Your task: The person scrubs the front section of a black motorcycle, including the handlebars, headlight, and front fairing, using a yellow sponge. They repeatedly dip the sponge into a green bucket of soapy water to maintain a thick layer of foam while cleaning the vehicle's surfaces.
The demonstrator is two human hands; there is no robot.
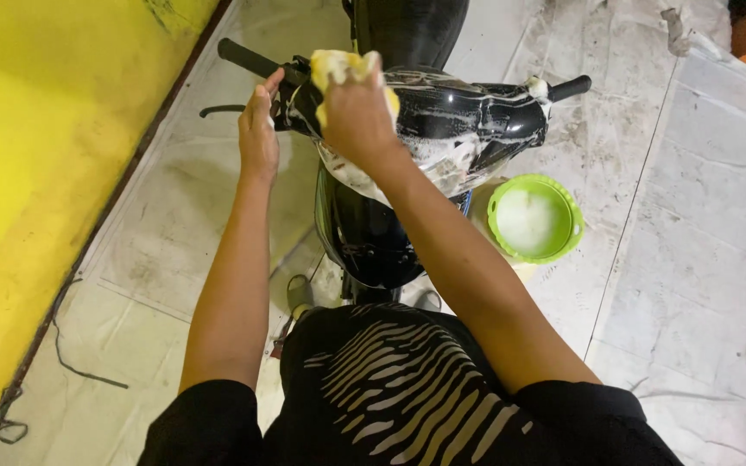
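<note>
A black motorcycle (442, 121) stands in front of me, its handlebar cover streaked with white soap foam. My right hand (357, 112) grips a yellow sponge (331, 66) and presses it on the left part of the handlebar cover. My left hand (258, 129) rests against the left handlebar, beside the black grip (248, 59), fingers together and holding nothing. The brake lever (220, 110) sticks out left of that hand.
A green bucket (563, 246) with foamy water sits on the floor right of the motorcycle. A yellow wall (36, 173) runs along the left. The floor is wet pale tile (701, 285). A thin cable (79, 367) lies by the wall.
</note>
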